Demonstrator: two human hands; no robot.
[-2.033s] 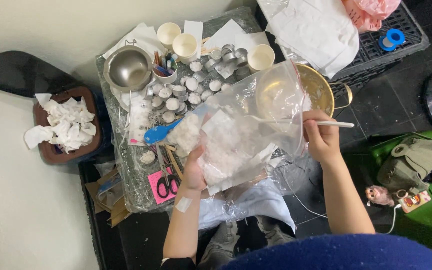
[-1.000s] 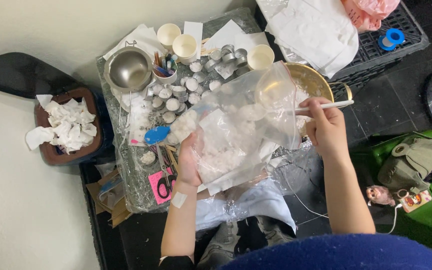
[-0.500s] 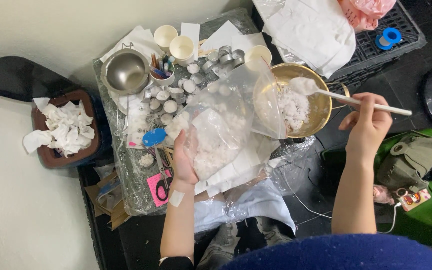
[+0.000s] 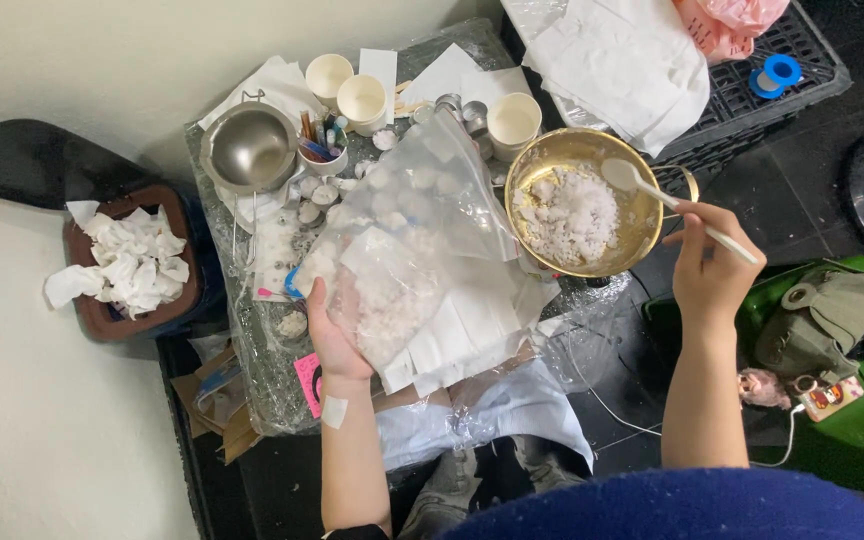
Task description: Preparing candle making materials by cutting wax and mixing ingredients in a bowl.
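Note:
My left hand [image 4: 334, 335] grips the edge of a clear plastic bag [image 4: 417, 265] that holds white flaky chunks and lies over the small wrapped table. My right hand [image 4: 710, 272] holds a white spoon [image 4: 674, 203] by its handle. The spoon's bowl sits over the rim of a gold metal bowl [image 4: 640, 240], which has a heap of the same white flakes [image 4: 572, 215] in it. The gold bowl stands just right of the bag.
A steel pot [image 4: 249, 150], paper cups [image 4: 362, 100], a cup of pens and many small round tins crowd the plastic-covered table [image 4: 252, 380]. A brown bin of crumpled tissue [image 4: 132, 265] is at left. A black crate with white cloth and a tape roll [image 4: 778, 72] is at upper right; a green bag [image 4: 822, 330] at right.
My right hand left the bag with the spoon and moved right to the gold bowl. The bag dropped flatter onto the table, and the bowl with flakes came into view.

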